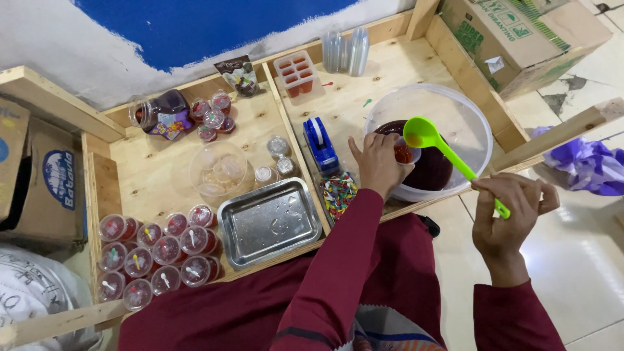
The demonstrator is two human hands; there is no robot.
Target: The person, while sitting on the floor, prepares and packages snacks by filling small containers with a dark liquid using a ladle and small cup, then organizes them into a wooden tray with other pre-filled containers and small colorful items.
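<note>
While the left hand [378, 164] gripped a small cup [407, 153], the right hand [508, 211] grasped a green ladle [445, 151], its bowl at ten o'clock, over the cup.

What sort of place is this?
Probably a small homemade snack or dessert stall: a rough wooden tray table holds rows of sealed cups of red jelly, and the left hand holds a small cup over a bowl while the right hand ladles with a green spoon.
</note>
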